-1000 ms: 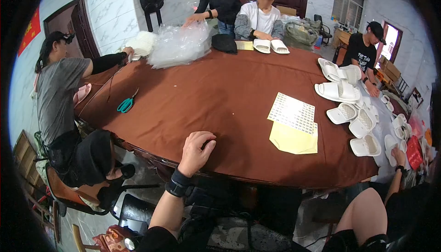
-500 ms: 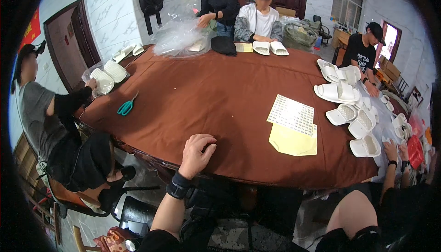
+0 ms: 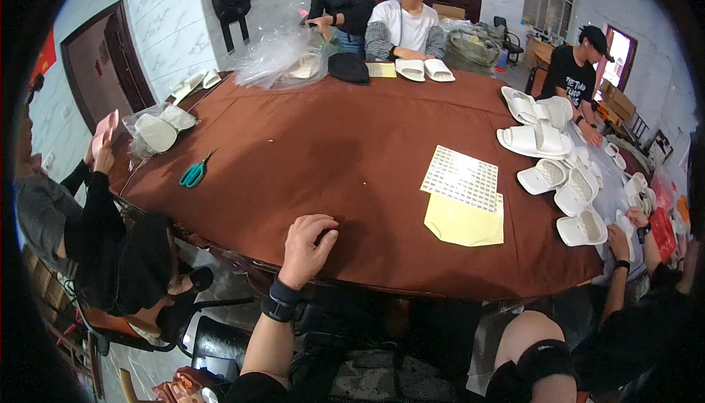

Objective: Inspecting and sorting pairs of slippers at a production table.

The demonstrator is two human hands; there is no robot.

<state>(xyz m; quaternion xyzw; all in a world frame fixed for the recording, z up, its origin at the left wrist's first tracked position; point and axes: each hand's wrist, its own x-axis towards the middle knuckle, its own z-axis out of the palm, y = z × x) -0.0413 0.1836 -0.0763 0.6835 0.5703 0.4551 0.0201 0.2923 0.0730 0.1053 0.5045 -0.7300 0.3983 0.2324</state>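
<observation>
My left hand (image 3: 308, 250) rests on the near edge of the table, a dark band round its wrist. Its fingers are loosely bent, with a gap between thumb and forefinger, and nothing shows in it. My right hand is out of view. Off to the right of my hand lies a white sheet of small printed stickers (image 3: 461, 177), overlapping a yellow backing sheet (image 3: 464, 221). Teal-handled scissors (image 3: 193, 175) lie toward the left side. Several white slippers (image 3: 581, 228) are grouped along the right side of the brown-covered table (image 3: 330, 138).
At the left a seated person holds a pink slipper (image 3: 105, 132) beside bagged white slippers (image 3: 156, 132). Across the table are clear plastic bags (image 3: 275, 58), a black cap (image 3: 348, 68) and a white slipper pair (image 3: 439, 71). Another person's hands (image 3: 620, 241) work at the right.
The person at the left has let go of the bagged slippers and now holds up a pink slipper. My left hand stays in the same place; the view has shifted slightly.
</observation>
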